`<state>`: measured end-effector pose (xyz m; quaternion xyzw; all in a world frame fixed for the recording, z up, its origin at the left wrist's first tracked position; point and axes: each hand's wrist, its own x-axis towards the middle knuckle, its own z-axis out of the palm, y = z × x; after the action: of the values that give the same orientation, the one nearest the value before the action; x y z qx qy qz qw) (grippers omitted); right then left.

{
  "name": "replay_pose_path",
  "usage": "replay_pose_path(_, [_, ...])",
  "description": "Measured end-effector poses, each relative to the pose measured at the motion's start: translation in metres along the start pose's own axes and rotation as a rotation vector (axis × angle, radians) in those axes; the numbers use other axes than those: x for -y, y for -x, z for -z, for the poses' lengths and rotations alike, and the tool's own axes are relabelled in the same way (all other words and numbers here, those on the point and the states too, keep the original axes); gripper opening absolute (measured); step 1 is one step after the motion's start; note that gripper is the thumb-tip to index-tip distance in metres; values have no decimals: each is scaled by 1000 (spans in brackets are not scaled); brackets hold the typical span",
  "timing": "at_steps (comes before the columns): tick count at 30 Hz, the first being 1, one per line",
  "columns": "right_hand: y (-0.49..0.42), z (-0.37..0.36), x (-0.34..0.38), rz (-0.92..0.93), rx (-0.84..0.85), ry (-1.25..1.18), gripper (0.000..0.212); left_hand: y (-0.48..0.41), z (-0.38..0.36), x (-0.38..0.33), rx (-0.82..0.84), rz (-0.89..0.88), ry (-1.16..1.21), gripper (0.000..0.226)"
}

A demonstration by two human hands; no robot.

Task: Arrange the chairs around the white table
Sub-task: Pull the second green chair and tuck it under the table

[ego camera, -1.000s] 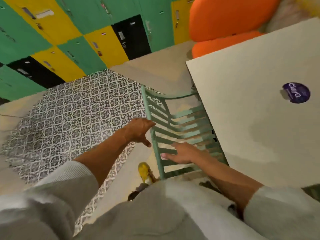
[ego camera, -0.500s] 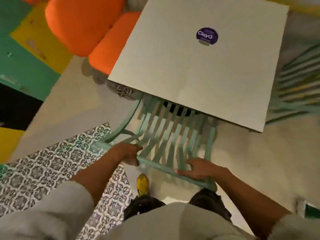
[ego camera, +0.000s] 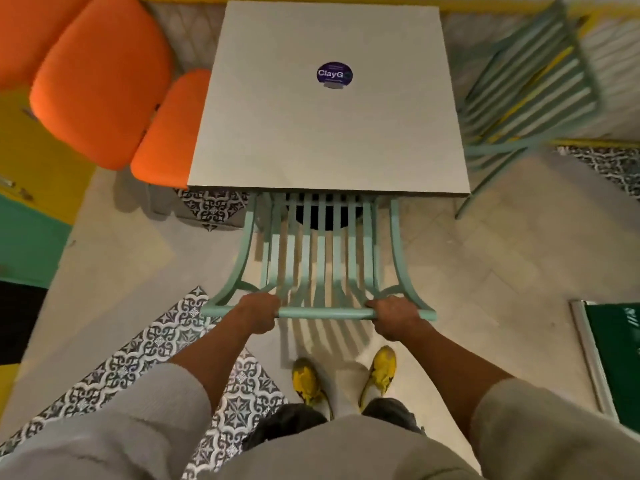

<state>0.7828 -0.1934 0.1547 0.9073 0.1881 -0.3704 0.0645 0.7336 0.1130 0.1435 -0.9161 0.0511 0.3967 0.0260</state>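
A square white table (ego camera: pixel 329 133) with a round purple sticker (ego camera: pixel 334 74) fills the upper middle. A mint-green slatted chair (ego camera: pixel 320 261) stands at its near side, the seat tucked partly under the tabletop. My left hand (ego camera: pixel 258 315) and my right hand (ego camera: pixel 394 317) both grip the chair's top back rail, one near each end. A second mint-green slatted chair (ego camera: pixel 530 95) sits tilted off the table's right side. An orange cushioned chair (ego camera: pixel 104 81) stands at the table's left side, its seat (ego camera: pixel 169 133) touching the table edge.
My yellow shoes (ego camera: pixel 346 379) stand just behind the held chair on a pale floor with patterned tile patches (ego camera: pixel 166 344). Green, yellow and black lockers (ego camera: pixel 31 216) line the left. A green board with a metal frame (ego camera: pixel 613 358) lies at the right.
The view swung round to face the table squarely. Both hands closed on the chair's top rail, and the chair now sits straight at the table's near edge.
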Motion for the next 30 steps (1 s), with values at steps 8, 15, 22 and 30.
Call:
replay_pose_path(8, [28,-39,9,-37,-99,6,43,27,-30,-13,-100,72,5,34])
replay_pose_path(15, [19,-41,11,-52,-126,22,40,24,-33,-14,-149,104,-11,31])
replay_pose_path(22, [13,-36,6,-62,-111,60,43,19,-32,-15,-154,79,-3,30])
replay_pose_path(30, [19,-35,10,-65,-115,55,42,26,-34,-17,-181,98,-19,29])
